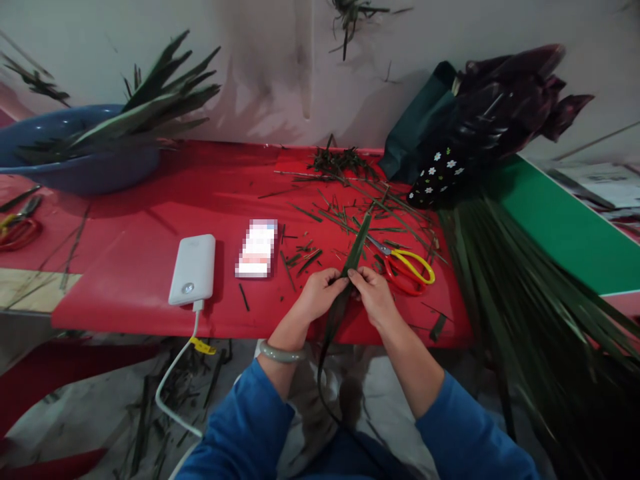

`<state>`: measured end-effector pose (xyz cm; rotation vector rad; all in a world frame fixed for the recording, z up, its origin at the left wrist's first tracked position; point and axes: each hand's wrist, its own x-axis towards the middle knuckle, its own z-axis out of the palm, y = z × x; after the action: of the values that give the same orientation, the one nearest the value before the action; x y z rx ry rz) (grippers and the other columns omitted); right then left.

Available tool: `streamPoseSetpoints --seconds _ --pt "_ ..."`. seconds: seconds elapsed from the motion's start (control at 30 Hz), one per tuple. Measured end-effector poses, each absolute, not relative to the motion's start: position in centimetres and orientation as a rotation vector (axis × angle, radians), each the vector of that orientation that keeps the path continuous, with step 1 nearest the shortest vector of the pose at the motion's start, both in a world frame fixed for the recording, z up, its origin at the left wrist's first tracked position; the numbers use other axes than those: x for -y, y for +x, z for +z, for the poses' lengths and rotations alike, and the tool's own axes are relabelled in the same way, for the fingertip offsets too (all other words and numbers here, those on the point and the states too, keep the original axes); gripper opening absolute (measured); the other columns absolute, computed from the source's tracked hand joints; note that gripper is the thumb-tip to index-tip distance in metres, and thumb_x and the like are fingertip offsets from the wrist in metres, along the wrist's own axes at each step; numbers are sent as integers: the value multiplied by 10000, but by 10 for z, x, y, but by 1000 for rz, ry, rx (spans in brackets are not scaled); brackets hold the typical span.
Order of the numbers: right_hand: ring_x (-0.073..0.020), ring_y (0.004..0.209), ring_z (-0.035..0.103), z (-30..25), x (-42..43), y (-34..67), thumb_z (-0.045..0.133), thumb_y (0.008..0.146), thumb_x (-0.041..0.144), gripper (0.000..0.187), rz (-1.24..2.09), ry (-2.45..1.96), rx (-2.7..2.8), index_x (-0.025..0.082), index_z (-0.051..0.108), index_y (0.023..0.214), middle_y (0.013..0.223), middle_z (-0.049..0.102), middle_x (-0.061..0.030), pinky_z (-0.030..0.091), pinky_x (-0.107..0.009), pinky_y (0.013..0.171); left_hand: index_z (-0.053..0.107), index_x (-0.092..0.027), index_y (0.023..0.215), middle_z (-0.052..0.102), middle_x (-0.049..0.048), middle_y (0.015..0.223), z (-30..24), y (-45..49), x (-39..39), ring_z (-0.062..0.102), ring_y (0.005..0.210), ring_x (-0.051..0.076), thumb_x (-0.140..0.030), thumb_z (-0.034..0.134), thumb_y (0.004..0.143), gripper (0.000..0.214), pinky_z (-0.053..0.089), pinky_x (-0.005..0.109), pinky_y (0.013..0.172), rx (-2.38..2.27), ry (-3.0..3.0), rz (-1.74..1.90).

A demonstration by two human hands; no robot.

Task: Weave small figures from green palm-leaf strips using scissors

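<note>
A long green leaf (358, 245) runs between my two hands, its narrow tip pointing away from me over the red tabletop and its tail hanging past the front edge toward my lap. My left hand (323, 292) pinches it from the left, with a bangle on that wrist. From the right, my right hand (371, 293) pinches the same leaf, thumb on top, close beside the left fingertips. Just beyond my right hand lie scissors (409, 268) with red and yellow handles; the leaf partly covers their blades. Leaf scraps (307, 257) are scattered around them.
On the red table (140, 280) lie a white power bank (193, 268) with a cable and a phone (257, 248). A blue basin (95, 170) holding leaves stands left; other scissors (21, 223) lie below it. Dark bags (480, 127) and a leaf bundle (505, 287) occupy the right.
</note>
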<state>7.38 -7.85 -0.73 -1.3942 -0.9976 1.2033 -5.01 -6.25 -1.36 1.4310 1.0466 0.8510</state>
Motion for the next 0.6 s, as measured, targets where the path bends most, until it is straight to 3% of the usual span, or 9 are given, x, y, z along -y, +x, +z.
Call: streamPoseSetpoints --seconds 0.4,0.6 --pt "-57 391 370 -17 78 83 587 651 437 291 1137 -1305 782 186 439 631 489 413 69 300 -180 376 533 -149 630 420 -41 528 -12 -48 66 353 505 77 -340 472 718 220 287 198 479 -1051 1642 754" --pt "-76 444 422 -15 82 81 592 661 403 237 1189 -1311 970 183 505 674 520 468 58 342 -200 432 497 -156 625 418 -40 554 -14 -48 64 381 549 84 -309 447 736 195 299 196 509 -1090 1603 840"
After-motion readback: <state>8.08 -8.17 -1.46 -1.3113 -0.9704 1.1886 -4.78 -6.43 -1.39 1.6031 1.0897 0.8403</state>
